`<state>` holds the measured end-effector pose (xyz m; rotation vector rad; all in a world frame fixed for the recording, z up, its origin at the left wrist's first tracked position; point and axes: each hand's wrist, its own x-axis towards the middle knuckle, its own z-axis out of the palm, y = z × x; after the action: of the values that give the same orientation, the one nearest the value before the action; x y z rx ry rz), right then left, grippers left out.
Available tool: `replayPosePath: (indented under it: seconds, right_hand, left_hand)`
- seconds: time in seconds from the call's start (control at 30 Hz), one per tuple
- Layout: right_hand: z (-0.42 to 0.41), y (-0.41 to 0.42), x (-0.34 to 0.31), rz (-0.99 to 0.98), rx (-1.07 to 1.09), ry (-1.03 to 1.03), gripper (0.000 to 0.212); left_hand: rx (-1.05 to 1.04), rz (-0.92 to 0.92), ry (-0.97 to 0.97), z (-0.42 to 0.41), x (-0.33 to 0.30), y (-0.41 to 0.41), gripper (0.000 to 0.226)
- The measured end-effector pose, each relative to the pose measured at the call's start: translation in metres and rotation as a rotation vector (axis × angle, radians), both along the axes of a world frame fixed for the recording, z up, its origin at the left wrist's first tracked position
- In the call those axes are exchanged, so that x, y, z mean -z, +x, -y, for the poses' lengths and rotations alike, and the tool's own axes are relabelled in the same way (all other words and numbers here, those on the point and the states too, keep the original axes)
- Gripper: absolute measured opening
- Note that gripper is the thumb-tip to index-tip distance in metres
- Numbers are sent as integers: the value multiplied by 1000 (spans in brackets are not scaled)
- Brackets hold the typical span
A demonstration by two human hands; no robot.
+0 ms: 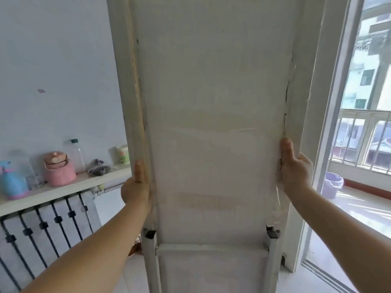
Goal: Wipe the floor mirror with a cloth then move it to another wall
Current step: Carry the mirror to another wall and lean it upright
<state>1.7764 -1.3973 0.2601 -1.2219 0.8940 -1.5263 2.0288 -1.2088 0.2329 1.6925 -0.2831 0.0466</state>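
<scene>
The tall floor mirror fills the middle of the view with its white paper-covered back toward me, upright, its folding stand legs at the bottom. My left hand grips the left frame edge, thumb lying up along the back. My right hand grips the right frame edge at about the same height, thumb on the back panel. The glass side is hidden. No cloth is in view.
At left a white shelf over a radiator cover with black bars carries a pink kettle, a blue spray bottle, a clear bottle and a cup. At right, a sliding balcony door frame and a purple bin.
</scene>
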Motion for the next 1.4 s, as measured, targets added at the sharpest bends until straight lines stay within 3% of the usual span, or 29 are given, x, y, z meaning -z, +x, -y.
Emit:
replayPosePath:
  seconds: [0.37, 0.53, 0.73, 0.9, 1.2, 1.4]
  right_hand:
    - [116, 127, 14, 2, 133, 4, 48]
    - [179, 165, 22, -14, 217, 18, 50]
    - [267, 206, 26, -9, 248, 28, 55]
    - [330, 235, 34, 5, 288, 39, 53]
    - [412, 291, 41, 33, 434, 75, 67]
    - [442, 325, 42, 76, 578, 53, 58]
  left_hand:
    - [157, -66, -21, 155, 13, 154, 75]
    - [191, 13, 23, 238, 14, 198, 52]
    - [193, 10, 38, 341, 26, 254, 79]
    - [234, -25, -18, 410, 37, 287, 75]
    - [459, -120, -80, 550, 52, 347, 61]
    - [685, -205, -82, 633, 61, 382, 60]
